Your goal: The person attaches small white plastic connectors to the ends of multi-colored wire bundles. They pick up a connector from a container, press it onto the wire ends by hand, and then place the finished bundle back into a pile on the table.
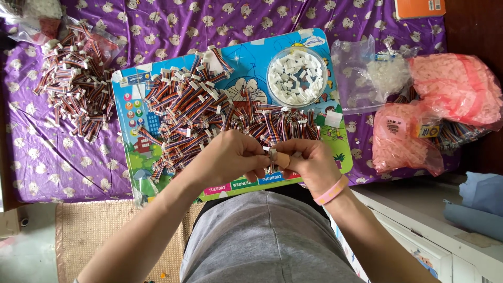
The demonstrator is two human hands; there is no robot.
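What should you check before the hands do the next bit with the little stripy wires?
1. Both hands, left hand and right hand, meet on one small piece: ok.
2. What that piece is exactly: cannot tell, fingers hide it.
3. Wire pile on the blue board within reach: ok.
4. Round tub of white connectors open: ok.
5. Second wire pile apart on the purple cloth: ok.

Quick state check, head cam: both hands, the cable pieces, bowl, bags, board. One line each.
left hand: closed, pinching a small cable piece with the right.
right hand: closed on the same piece; pink wristband on.
cable piece: held between both hands, mostly hidden.
cable pile on board: loose, tangled.
cable pile at left: loose on purple cloth.
round bowl: uncovered, full of white connectors.
pink bags: filled, lying flat.
picture board: flat, under the pile.
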